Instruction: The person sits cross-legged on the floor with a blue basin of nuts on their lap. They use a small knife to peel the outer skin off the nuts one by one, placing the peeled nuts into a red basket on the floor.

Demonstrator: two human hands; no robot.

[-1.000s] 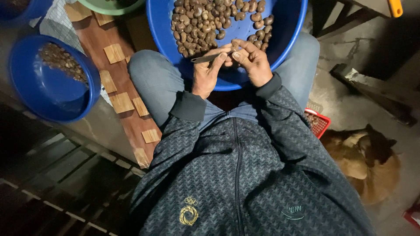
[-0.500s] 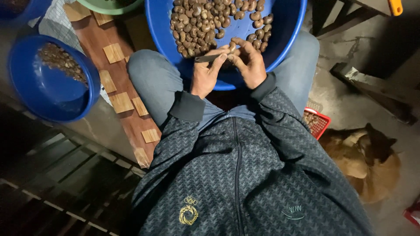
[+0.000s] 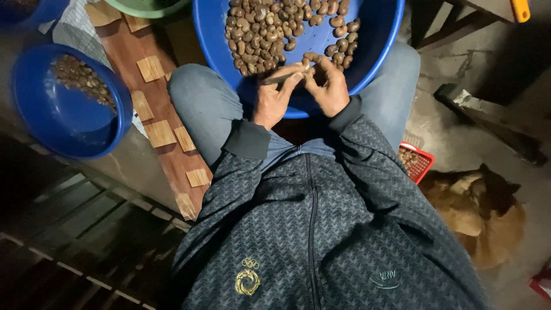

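Note:
A large blue basin [image 3: 379, 51] rests on my lap, holding a heap of brown nuts [image 3: 270, 28]. My left hand [image 3: 272, 97] grips a small dark knife [image 3: 281, 77] whose tip points right. My right hand [image 3: 327, 86] pinches a single nut [image 3: 309, 62] against the knife tip, just above the basin's near rim. Both hands touch each other over the basin. I wear a dark patterned jacket and blue jeans.
A smaller blue bowl [image 3: 34, 115] with some nuts sits at the left on a wooden board [image 3: 166, 143]. A green bowl [image 3: 143, 7] shows at the top. A red basket [image 3: 422, 163] and a lying dog [image 3: 476, 212] are at the right. A bench leg [image 3: 488, 120] stands beyond.
The hands stay together at the basin's near rim; the fingers have shifted slightly around the nut and knife. The view has edged a little.

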